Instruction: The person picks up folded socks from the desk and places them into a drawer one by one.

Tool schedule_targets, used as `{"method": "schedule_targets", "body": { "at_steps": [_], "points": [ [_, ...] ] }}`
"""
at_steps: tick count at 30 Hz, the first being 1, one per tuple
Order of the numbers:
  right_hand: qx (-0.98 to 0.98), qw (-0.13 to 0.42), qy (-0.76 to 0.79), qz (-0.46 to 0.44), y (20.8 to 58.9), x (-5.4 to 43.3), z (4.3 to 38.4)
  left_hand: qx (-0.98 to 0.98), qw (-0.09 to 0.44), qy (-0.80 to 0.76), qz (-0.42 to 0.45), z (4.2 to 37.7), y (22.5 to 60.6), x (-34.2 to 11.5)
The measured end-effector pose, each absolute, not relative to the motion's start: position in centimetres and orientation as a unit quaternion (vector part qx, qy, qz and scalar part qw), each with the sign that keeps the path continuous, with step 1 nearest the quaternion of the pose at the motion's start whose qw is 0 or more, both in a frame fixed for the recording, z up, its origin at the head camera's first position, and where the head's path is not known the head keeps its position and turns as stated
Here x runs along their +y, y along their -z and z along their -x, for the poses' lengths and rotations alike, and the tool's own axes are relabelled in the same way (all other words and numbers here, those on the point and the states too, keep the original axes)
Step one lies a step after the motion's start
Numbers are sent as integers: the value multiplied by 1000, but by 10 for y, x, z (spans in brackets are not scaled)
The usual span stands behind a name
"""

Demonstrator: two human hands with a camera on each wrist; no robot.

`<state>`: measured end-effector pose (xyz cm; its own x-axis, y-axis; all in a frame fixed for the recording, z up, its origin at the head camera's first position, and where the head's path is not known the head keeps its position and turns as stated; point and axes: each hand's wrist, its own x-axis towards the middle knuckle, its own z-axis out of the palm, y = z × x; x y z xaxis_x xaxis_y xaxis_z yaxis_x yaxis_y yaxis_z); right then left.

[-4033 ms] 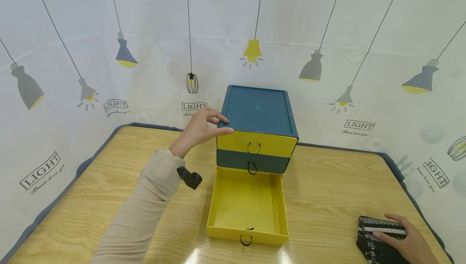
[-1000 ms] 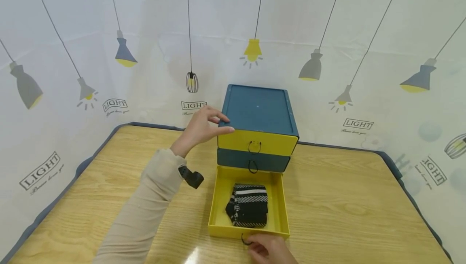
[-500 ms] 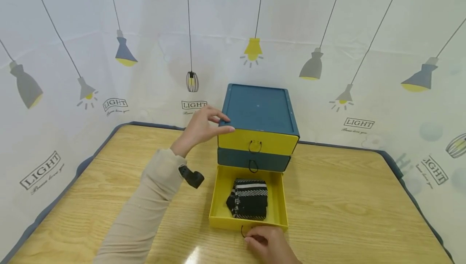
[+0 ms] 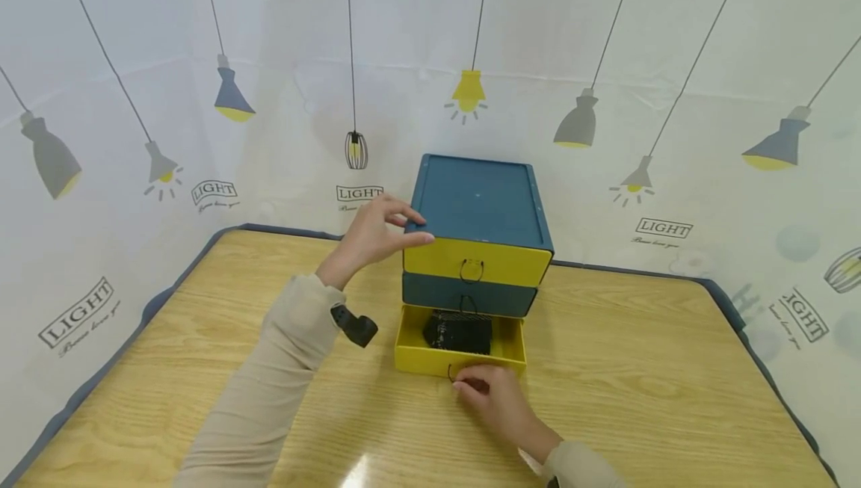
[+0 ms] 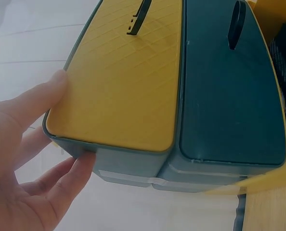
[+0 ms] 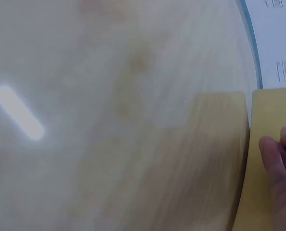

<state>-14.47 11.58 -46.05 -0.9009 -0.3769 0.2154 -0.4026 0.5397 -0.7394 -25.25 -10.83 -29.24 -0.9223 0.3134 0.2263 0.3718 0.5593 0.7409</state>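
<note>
A small drawer cabinet with a blue top stands at the back of the table. My left hand grips its front left corner, the thumb at the edge of the yellow top drawer and fingertips on the cabinet's side. Below a dark teal middle drawer, the yellow bottom drawer is partly pulled out. Inside it lies a folded black cloth with white patterning, its back part in shade. My right hand pinches the black loop handle on that drawer's front; fingers hide part of the loop.
The cabinet rests on a wood-grain table with a dark blue edge. Behind and at both sides hangs a pale curtain printed with lamps. A black wrist strap is on the left wrist.
The cloth went from the right of the table, under my right hand, into the bottom drawer. My right hand took the loop, and the drawer has slid inward. My left hand stays put.
</note>
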Motion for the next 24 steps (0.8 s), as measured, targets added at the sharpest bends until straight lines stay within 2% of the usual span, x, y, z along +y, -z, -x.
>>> {"method": "schedule_targets", "body": {
  "at_steps": [7,13,24],
  "points": [
    [-886,52,-404,-220,465,117,173,-883,35,426,194,252,292,-109],
    [-885,59,-419,-196,468,117,193,-882,35,429,194,252,291,-109],
    [-870,54,-454,-185,469,121,202,-880,34,432,193,252,293,-108]
  ]
}}
